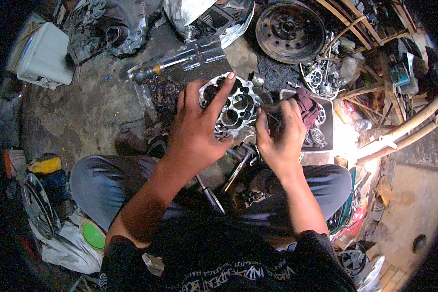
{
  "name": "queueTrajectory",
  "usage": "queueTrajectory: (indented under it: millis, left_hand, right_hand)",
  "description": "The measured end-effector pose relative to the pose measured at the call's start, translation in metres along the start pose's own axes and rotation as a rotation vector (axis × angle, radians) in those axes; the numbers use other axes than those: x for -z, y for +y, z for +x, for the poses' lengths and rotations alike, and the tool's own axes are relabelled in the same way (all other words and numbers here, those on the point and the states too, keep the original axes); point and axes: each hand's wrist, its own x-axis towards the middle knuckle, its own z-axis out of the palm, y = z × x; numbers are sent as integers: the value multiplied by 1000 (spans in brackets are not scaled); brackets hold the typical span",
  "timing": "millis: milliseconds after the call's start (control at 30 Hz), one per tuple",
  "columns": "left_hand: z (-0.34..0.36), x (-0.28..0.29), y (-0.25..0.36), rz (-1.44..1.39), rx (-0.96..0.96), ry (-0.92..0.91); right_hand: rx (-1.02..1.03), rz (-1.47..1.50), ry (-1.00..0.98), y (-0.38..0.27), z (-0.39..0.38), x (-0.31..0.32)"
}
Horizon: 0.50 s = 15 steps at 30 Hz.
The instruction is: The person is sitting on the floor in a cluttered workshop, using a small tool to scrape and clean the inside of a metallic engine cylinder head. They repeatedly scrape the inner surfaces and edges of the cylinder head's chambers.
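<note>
T-shaped tool (238,171) at 6 o'clock from the perforated metal casting (234,108), which sits at 1 from view centre. Left hand (197,129): fingers clamped on casting. Right hand (283,139) at 4, finger closure: can't tell. Tray (332,124) at 3, screwdriver (148,74) at 10, steel wheel rim (288,27) at 1.

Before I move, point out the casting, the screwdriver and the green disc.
Casting (234,109): head view, on the metal web between its holes.
Screwdriver (152,72): head view, on its handle.
Green disc (92,234): head view, middle of its face.
</note>
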Motion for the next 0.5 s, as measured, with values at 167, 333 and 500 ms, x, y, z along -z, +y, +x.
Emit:
queueTrajectory:
  millis: [167, 333, 500]
  left_hand:
    - [1, 4, 2, 32, 66, -62]
    - [0, 1, -1, 24, 5, -9]
    - [1, 1, 0, 4, 35, -29]
  right_hand:
    - [-42, -4, -78, -6, -8, 0]
    - [-29, -33, -40, -3, 3, -2]
    - [-33, 54, -27, -6, -8, -4]
